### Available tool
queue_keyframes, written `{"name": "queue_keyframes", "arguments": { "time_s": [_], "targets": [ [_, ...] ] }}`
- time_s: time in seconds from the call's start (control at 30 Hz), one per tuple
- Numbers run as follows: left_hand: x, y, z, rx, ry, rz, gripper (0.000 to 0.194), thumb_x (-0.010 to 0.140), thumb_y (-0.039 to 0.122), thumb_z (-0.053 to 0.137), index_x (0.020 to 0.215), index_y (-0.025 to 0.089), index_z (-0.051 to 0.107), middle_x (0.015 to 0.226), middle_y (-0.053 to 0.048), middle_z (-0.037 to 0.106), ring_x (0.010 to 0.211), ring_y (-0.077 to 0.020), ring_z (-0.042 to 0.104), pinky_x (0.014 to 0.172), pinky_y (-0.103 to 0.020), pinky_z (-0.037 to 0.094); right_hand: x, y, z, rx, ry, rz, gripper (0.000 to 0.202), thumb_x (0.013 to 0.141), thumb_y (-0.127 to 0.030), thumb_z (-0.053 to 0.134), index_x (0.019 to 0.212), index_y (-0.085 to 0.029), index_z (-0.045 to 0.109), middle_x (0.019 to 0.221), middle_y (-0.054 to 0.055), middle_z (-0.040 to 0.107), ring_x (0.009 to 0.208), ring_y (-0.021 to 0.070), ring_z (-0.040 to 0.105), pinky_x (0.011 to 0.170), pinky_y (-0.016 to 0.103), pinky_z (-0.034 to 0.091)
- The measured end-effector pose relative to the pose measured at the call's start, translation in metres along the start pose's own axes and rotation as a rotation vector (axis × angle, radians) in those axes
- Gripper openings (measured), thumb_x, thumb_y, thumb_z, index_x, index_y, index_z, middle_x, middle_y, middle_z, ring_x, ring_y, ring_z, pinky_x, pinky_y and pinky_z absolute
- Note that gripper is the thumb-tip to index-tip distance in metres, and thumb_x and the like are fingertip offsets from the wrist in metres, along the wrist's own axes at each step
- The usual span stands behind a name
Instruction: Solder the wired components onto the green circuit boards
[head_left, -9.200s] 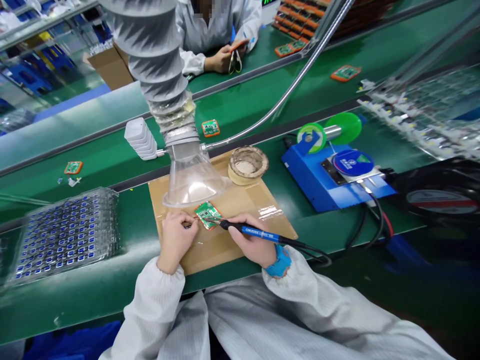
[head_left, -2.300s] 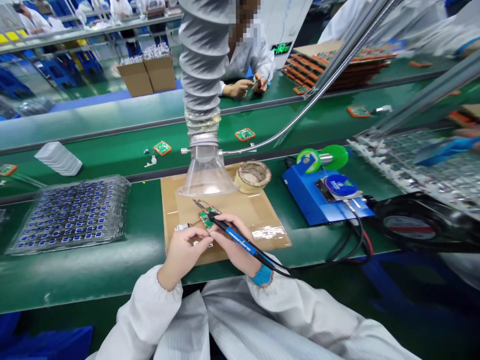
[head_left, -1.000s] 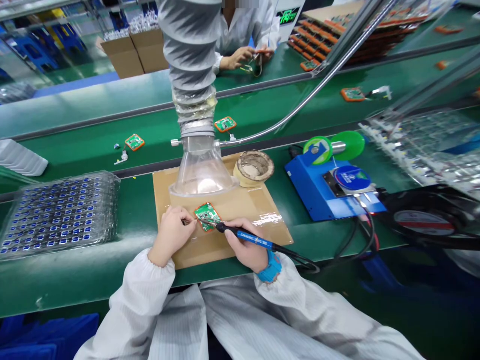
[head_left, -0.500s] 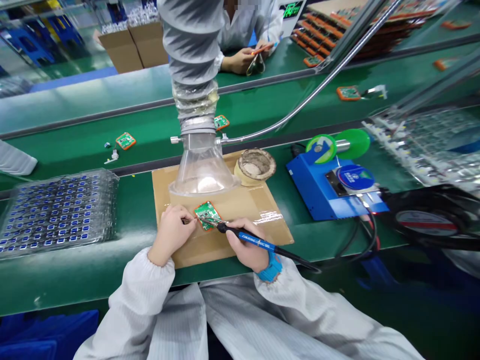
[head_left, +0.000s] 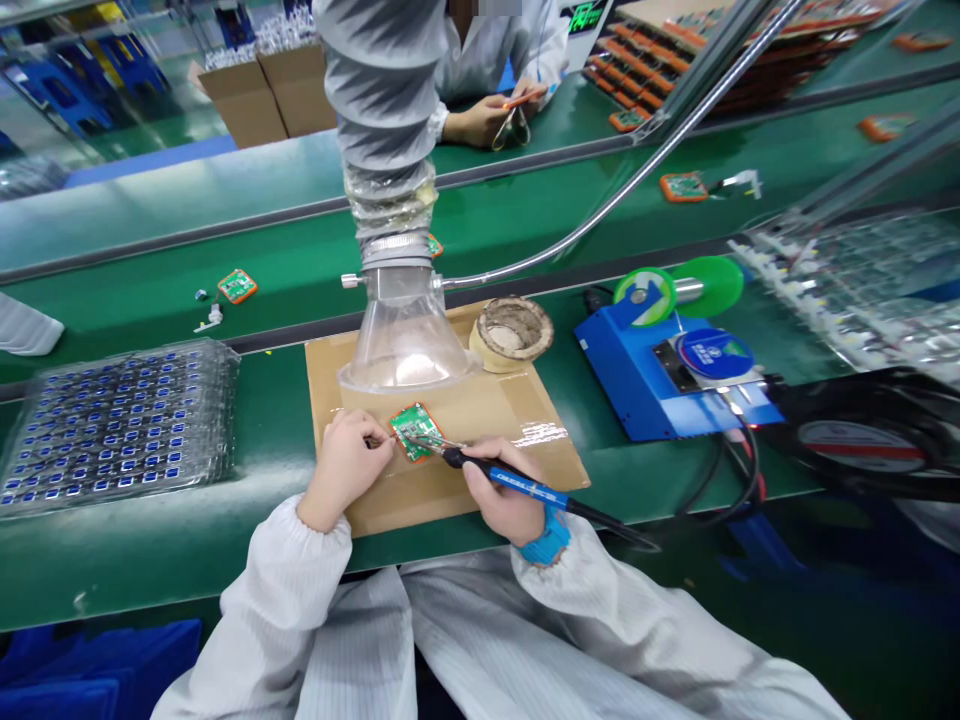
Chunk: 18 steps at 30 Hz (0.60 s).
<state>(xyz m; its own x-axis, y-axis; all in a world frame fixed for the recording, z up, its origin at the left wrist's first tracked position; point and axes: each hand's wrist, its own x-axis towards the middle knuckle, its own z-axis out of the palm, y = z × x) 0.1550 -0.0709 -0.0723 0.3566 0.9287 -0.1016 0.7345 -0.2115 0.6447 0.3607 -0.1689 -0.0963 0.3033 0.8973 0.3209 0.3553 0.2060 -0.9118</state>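
A green circuit board [head_left: 415, 430] with an orange edge lies on a brown cardboard sheet [head_left: 540, 410]. My right hand [head_left: 510, 492] is closed round a blue and black soldering iron [head_left: 525, 485], its tip over the board. Left of the board, my left hand [head_left: 351, 462] is pinched at the board's left edge, where a thin wire seems to run; what it grips is too small to make out. A clear extraction funnel [head_left: 412, 340] hangs just beyond the board. The round, crusted pot [head_left: 512, 333] stands at the sheet's far edge.
Clear trays of blue parts [head_left: 127, 425] lie at the left. A blue solder feeder [head_left: 637, 385] stands at the right, near black cables. Behind runs a green conveyor [head_left: 300, 280] carrying boards. Across it, a person's hands [head_left: 487, 120] hold an orange-edged piece.
My right hand and the soldering iron have shifted slightly right. My left hand is nearly still. The boards on the conveyor have moved left.
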Motion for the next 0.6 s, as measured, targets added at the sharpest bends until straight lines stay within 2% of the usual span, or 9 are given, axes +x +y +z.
{"name": "queue_keyframes", "arguments": {
  "time_s": [0.1,0.2,0.27,0.33,0.47,0.53,0.6],
  "targets": [
    [0.0,0.001,0.0,0.004,0.0,-0.009,0.022,0.082,0.017,0.067,0.06,0.021,0.065,0.081,-0.002,0.069,0.088,-0.0218,0.06,0.095,-0.042,0.041,0.005,0.009,-0.012,0.009,0.161,0.015,0.009,0.09,-0.033,0.065,0.088,-0.024,0.068,0.081,0.004,0.072,0.072,0.0202,0.071,0.065,0.033,0.058],
    [0.0,0.003,-0.001,0.007,-0.005,-0.024,0.021,0.081,0.016,0.067,0.061,0.021,0.064,0.082,-0.002,0.069,0.09,-0.0226,0.059,0.092,-0.041,0.042,0.021,0.019,-0.029,-0.031,0.408,-0.059,0.014,0.091,-0.037,0.066,0.088,-0.023,0.066,0.081,0.003,0.066,0.065,0.018,0.066,0.067,0.035,0.057],
    [0.0,0.003,-0.002,0.022,-0.015,-0.024,0.021,0.082,0.016,0.067,0.061,0.021,0.064,0.081,-0.002,0.068,0.089,-0.0227,0.058,0.091,-0.041,0.042,0.034,0.025,-0.04,-0.063,0.509,-0.095,0.018,0.091,-0.039,0.066,0.097,-0.022,0.065,0.084,0.003,0.065,0.063,0.0168,0.064,0.068,0.036,0.056],
    [-0.002,0.002,-0.002,0.057,-0.031,0.029,0.018,0.082,0.017,0.067,0.065,0.021,0.064,0.082,-0.003,0.066,0.087,-0.0229,0.057,0.088,-0.041,0.043,0.047,0.029,-0.046,-0.116,0.513,-0.072,0.024,0.091,-0.039,0.065,0.106,-0.021,0.065,0.09,0.005,0.066,0.065,0.0169,0.065,0.07,0.037,0.056],
    [-0.008,-0.001,-0.003,0.064,-0.061,0.202,0.009,0.081,0.014,0.065,0.075,0.02,0.062,0.092,-0.006,0.061,0.091,-0.0231,0.056,0.084,-0.038,0.047,0.06,0.03,-0.046,-0.135,0.407,0.067,0.027,0.091,-0.039,0.066,0.11,-0.021,0.066,0.093,0.005,0.069,0.066,0.0153,0.065,0.068,0.034,0.056],
    [-0.01,-0.003,-0.005,-0.004,-0.066,0.206,0.011,0.084,0.014,0.06,0.075,0.02,0.058,0.094,-0.006,0.061,0.092,-0.0221,0.057,0.085,-0.037,0.048,0.056,0.027,-0.044,-0.07,0.423,0.084,0.026,0.092,-0.039,0.064,0.11,-0.021,0.065,0.087,0.003,0.068,0.063,0.0144,0.064,0.065,0.032,0.055],
    [-0.011,-0.006,-0.012,-0.14,-0.094,0.136,0.013,0.087,0.02,0.058,0.075,0.021,0.055,0.092,-0.006,0.063,0.089,-0.0205,0.06,0.083,-0.036,0.05,0.046,0.024,-0.043,-0.041,0.448,0.051,0.025,0.092,-0.038,0.065,0.11,-0.021,0.065,0.084,0.002,0.068,0.063,0.015,0.065,0.065,0.032,0.056]
  ]
}}
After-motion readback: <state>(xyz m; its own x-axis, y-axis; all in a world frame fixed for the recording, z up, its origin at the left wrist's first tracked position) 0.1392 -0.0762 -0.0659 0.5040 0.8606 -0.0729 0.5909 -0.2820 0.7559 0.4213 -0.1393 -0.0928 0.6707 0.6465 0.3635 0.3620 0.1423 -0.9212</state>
